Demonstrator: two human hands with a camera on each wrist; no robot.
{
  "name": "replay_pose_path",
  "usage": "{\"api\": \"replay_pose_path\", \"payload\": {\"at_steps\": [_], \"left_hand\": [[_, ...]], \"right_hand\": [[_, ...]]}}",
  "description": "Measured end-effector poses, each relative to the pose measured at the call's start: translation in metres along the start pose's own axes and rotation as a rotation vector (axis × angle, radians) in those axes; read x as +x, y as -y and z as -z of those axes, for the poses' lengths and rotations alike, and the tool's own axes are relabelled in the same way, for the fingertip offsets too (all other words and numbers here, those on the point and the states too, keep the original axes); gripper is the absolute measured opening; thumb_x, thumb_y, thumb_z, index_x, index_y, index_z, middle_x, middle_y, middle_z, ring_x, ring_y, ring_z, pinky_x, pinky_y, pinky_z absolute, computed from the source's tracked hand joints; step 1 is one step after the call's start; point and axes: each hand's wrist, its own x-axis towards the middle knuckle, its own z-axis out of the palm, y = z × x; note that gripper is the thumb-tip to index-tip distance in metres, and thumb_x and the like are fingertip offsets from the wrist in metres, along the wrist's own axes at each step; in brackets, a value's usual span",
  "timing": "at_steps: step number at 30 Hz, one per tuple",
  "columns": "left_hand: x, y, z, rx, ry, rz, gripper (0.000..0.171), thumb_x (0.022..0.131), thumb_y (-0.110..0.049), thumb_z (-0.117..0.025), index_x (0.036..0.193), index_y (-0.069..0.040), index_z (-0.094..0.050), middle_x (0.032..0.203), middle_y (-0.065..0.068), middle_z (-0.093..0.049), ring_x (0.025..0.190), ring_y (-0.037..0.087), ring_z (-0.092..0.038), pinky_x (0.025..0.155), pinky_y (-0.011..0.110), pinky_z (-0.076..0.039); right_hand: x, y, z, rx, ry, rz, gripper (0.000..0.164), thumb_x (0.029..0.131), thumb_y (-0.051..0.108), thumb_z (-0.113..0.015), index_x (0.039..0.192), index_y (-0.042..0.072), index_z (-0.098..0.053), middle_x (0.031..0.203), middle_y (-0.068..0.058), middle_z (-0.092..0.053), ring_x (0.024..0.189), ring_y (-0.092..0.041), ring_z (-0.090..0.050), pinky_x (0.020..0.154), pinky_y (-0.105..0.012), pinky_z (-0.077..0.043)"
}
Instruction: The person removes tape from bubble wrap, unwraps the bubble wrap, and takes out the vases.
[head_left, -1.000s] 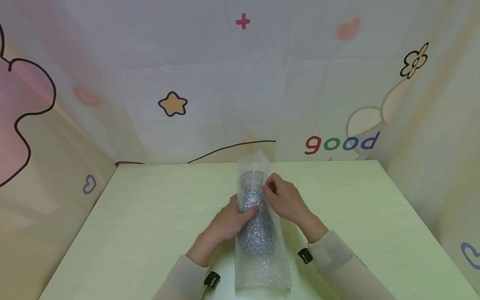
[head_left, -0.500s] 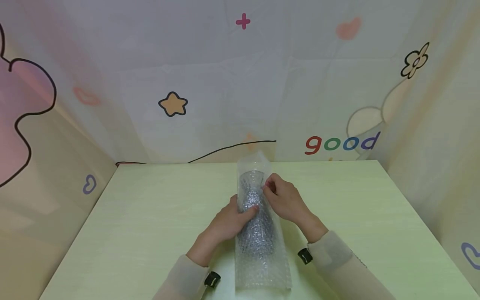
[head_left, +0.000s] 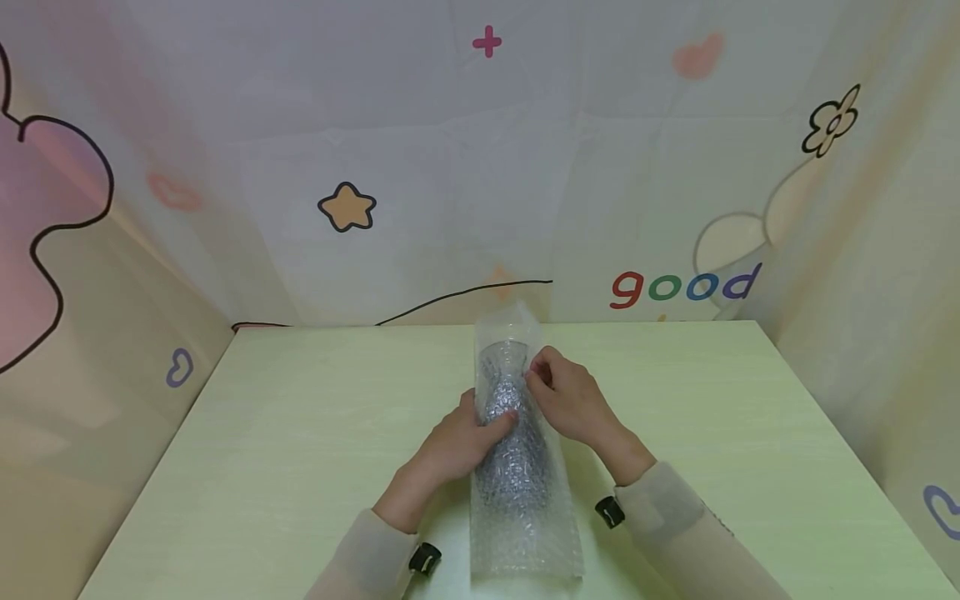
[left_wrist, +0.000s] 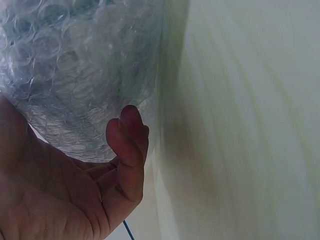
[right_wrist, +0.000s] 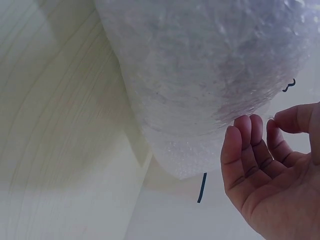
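Bubble-wrapped object [head_left: 517,479], narrow-necked and grey through the layers, central on the pale table [head_left: 300,417], neck end toward the printed backdrop [head_left: 435,167]. Loose bubble wrap [head_left: 521,550] extends past both ends.

Left hand [head_left: 453,442]: holding the wrapped body from its left side. Thumb [head_left: 498,427] laid across the front. In the left wrist view, at least 2 fingers [left_wrist: 131,165] curl up on the far side of the wrap; the others partly hidden.

Right hand [head_left: 573,400]: beside the neck, thumb and index tips together, pinching the wrap's right edge, gap nearly nil. Other 3 fingers [right_wrist: 232,155] bent, tips close to the wrap; contact hard to tell.
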Motion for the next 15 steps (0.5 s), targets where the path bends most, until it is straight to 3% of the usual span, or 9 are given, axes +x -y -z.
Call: {"api": "replay_pose_path", "payload": {"at_steps": [8, 15], "left_hand": [[-0.0004, -0.0005, 0.0005, -0.014, 0.006, -0.010, 0.095, 0.097, -0.067, -0.054, 0.159, 0.000, -0.026, 0.138, 0.025, -0.059, 0.114, 0.033, -0.067, 0.088, 0.051, -0.058], [-0.0004, -0.0001, 0.0003, -0.009, 0.003, -0.006, 0.096, 0.097, -0.068, -0.053, 0.159, 0.000, -0.026, 0.139, 0.024, -0.059, 0.116, 0.033, -0.066, 0.089, 0.052, -0.058]], "right_hand": [[-0.0008, 0.0009, 0.0011, -0.002, -0.021, 0.017, 0.014, 0.105, 0.020, -0.054, 0.104, 0.008, -0.060, 0.095, -0.008, -0.062, 0.078, -0.019, -0.055, 0.066, -0.031, -0.048], [-0.0014, -0.0003, 0.0036, 0.019, -0.031, 0.013, 0.012, 0.105, 0.020, -0.054, 0.105, 0.009, -0.059, 0.095, -0.008, -0.062, 0.074, -0.018, -0.054, 0.064, -0.032, -0.047]]}}
